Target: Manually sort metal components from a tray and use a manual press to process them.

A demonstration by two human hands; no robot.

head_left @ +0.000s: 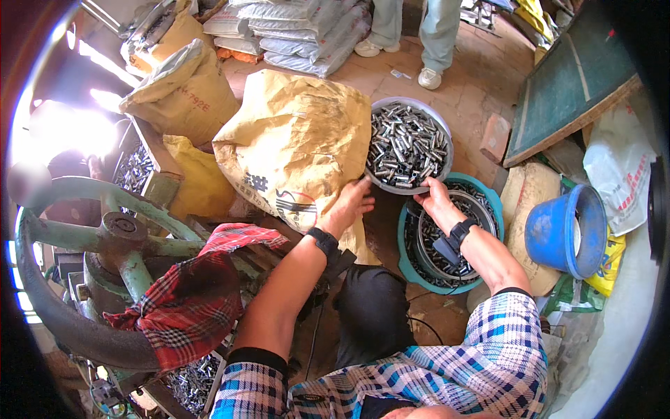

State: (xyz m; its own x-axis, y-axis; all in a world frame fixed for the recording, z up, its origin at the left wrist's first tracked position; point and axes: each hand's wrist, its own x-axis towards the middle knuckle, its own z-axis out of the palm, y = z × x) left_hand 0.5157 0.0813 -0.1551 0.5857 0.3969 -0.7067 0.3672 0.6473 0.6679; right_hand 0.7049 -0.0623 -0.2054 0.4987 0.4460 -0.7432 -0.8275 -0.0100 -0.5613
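Observation:
A light-coloured round basin [451, 150] heaped with small shiny metal tubes [406, 143] is in front of me. My left hand [348, 205] is at its near left rim, fingers curled on the edge, beside a large yellowish paper sack [296, 133]. At the near right rim my right hand [437, 202] grips the edge between thumb and fingers. Below the right hand stands a teal basin [403, 244] of darker metal pieces, with a round metal bowl [423, 246] set in it. My right forearm partly covers both.
A green handwheel [63, 234] with a red checked cloth [188, 300] is at left. A blue bucket [548, 234] and a leaning green board [569, 87] are at right. Stacked sacks [300, 35] and a standing person's legs [438, 35] are at the back. A brick [495, 137] lies on the floor.

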